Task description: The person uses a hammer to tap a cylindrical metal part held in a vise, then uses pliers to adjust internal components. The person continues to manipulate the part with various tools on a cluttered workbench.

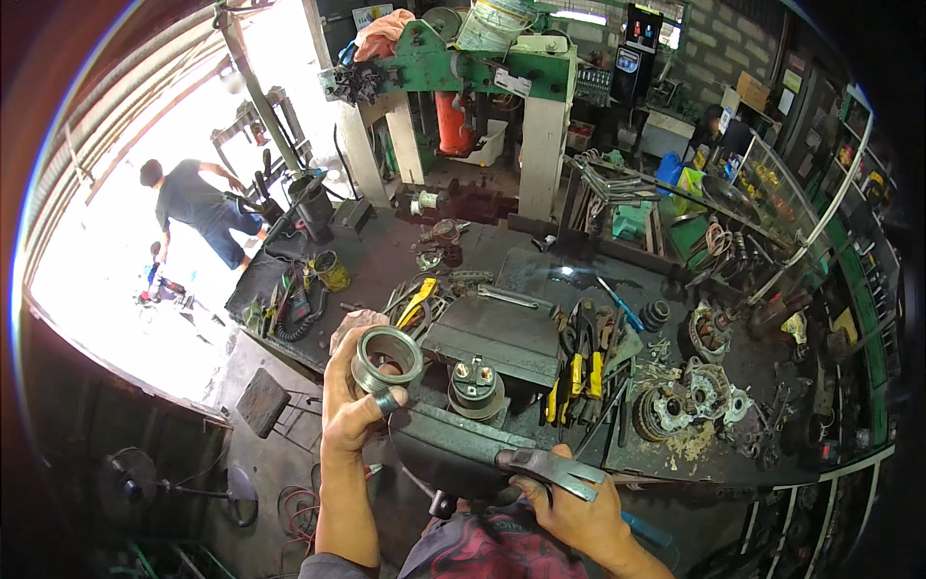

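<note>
My left hand grips a hollow steel cylinder with a threaded ring, held up left of the bench vise. In the vise's area a round metal part with a dark base and two bright fittings sits upright. My right hand is closed on a claw hammer, its head lying level near the right end of the vise jaw; the handle is mostly hidden.
Pliers and wrenches and disassembled housings cover the workbench. A green press stands behind. A person is outside at left, another at back right. A stool, cables and a fan are lower left.
</note>
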Action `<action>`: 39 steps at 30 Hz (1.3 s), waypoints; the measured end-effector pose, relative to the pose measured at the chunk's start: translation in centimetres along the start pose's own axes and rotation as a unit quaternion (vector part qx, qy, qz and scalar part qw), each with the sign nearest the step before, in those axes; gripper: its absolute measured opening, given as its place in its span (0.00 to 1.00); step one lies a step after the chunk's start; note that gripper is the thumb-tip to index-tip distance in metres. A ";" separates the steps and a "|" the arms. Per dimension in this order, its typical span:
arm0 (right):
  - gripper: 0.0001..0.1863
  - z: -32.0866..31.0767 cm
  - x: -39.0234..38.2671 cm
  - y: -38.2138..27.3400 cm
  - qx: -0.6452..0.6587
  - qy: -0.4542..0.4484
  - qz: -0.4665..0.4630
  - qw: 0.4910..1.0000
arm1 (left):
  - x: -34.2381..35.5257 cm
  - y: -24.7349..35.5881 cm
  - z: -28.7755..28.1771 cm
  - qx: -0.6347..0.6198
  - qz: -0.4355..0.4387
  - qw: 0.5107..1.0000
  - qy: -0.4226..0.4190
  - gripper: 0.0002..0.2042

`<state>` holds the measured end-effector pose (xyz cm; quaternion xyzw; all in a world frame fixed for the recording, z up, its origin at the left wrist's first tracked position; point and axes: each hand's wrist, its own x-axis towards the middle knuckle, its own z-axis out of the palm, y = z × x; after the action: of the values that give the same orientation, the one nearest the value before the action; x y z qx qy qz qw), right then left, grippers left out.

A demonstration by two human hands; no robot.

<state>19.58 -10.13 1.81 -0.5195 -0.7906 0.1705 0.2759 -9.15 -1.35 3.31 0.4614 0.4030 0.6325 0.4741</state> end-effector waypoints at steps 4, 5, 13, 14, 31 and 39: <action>0.13 -0.2 -0.1 1.1 0.030 -0.060 0.043 0.997 | -0.1 0.7 1.1 0.065 -0.023 0.998 -0.014 0.42; 0.15 -0.1 -0.1 1.5 0.074 -0.055 0.013 0.996 | 0.0 0.8 1.5 0.084 -0.030 0.996 -0.025 0.42; 0.13 1.4 -0.3 4.4 0.087 -0.002 -0.082 0.993 | 0.1 2.6 4.2 0.194 -0.003 0.980 -0.053 0.33; 0.13 1.4 -0.2 4.6 0.094 -0.011 -0.086 0.992 | 0.1 2.7 4.6 0.208 -0.005 0.977 -0.052 0.34; 0.19 -2.5 3.7 3.3 0.148 -0.195 0.065 0.967 | 3.5 -3.2 0.3 -0.042 -0.052 0.998 0.006 0.44; 0.20 -2.8 4.8 3.1 0.155 -0.213 0.144 0.954 | 4.8 -4.1 0.1 0.058 -0.054 0.996 -0.040 0.43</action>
<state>22.11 -4.53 3.51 -0.5304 -0.7114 0.4359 0.1504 -8.70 4.21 0.45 0.4907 0.4444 0.5624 0.4954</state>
